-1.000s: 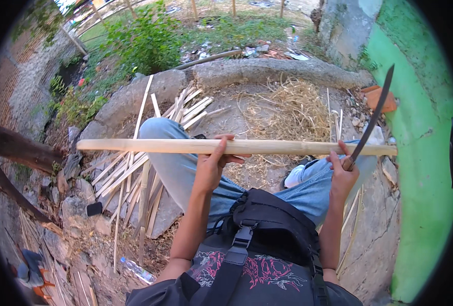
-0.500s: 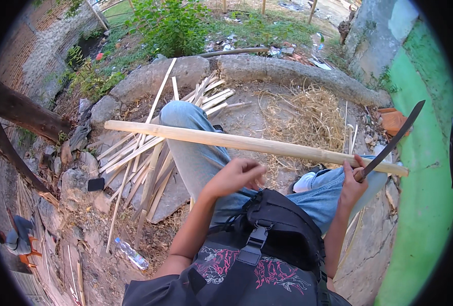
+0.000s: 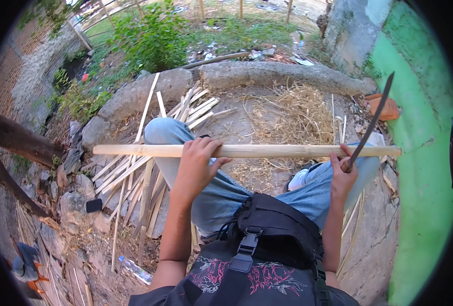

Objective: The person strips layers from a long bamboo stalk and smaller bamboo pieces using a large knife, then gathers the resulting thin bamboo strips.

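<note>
Now level again across the lap: bamboo pole (image 3: 267, 151), regripped by left hand (image 3: 198, 166) near its middle; right hand (image 3: 343, 176) clamped on long blade (image 3: 372, 122) beside pole's far end.

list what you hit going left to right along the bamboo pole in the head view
free end of the bamboo pole → left hand gripping it → bare stretch over dry straw → right hand with long dark blade → pole's right end by green wall

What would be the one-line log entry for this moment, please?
left hand: grips bamboo pole | right hand: holds long knife, blade up | pole: level across knees
</note>
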Demonstrator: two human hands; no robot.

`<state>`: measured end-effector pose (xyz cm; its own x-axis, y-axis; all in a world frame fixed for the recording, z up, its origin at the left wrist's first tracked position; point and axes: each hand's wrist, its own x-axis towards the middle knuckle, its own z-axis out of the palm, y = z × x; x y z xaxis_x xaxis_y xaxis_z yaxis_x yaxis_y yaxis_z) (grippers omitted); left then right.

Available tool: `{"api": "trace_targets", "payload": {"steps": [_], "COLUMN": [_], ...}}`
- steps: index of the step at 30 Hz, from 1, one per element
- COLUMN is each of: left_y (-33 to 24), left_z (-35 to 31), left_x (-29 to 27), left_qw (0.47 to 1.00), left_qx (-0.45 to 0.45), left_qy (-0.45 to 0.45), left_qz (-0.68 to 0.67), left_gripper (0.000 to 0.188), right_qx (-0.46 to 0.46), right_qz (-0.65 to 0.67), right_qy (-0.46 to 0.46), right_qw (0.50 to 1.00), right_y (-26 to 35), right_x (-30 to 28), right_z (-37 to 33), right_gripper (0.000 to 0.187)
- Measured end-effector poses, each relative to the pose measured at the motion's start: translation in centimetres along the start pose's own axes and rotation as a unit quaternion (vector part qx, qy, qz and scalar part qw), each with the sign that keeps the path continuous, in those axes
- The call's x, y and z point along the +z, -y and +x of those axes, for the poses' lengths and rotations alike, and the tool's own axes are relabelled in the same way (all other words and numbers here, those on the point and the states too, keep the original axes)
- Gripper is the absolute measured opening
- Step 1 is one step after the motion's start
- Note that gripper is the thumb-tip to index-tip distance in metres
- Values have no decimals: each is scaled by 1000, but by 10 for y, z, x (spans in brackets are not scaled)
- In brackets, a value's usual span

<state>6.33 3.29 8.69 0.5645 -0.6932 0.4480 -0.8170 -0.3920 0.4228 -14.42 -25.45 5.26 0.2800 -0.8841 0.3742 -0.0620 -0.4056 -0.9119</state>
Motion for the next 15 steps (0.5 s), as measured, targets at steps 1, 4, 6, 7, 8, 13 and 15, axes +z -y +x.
{"api": "trace_targets", "payload": {"steps": [1,4,6,7,8,13,15], "left_y": [0,4,6,7,7,-5,-11], "left_z": [0,-7,-14,-19,-22,-21,-18], "left_x": [-2,-4,-3,-4,-3,-4,4], "left_qw": [1000,1000,999,999,999,999,999], "left_qx": [-8,4,1,3,6,18,28], "left_qy": [9,-6,18,28,29,29,36], "left_qz": [-8,-22,-28,-28,-31,-10,-10], "left_gripper": [40,38,34,36,36,38,43], "right_qx": [9,9,-19,-53,-53,25,55], "right_qz": [8,25,42,24,21,25,14], "right_qy": [11,12,18,5,1,52,71], "right_qw": [1000,1000,999,998,998,998,996], "right_y": [3,8,12,14,16,17,18], "right_x": [0,-2,-5,-8,-14,-29,-35], "right_z": [-1,-4,-7,-9,-11,-24,-29], "right_gripper": [35,27,12,27,27,17,22]}}
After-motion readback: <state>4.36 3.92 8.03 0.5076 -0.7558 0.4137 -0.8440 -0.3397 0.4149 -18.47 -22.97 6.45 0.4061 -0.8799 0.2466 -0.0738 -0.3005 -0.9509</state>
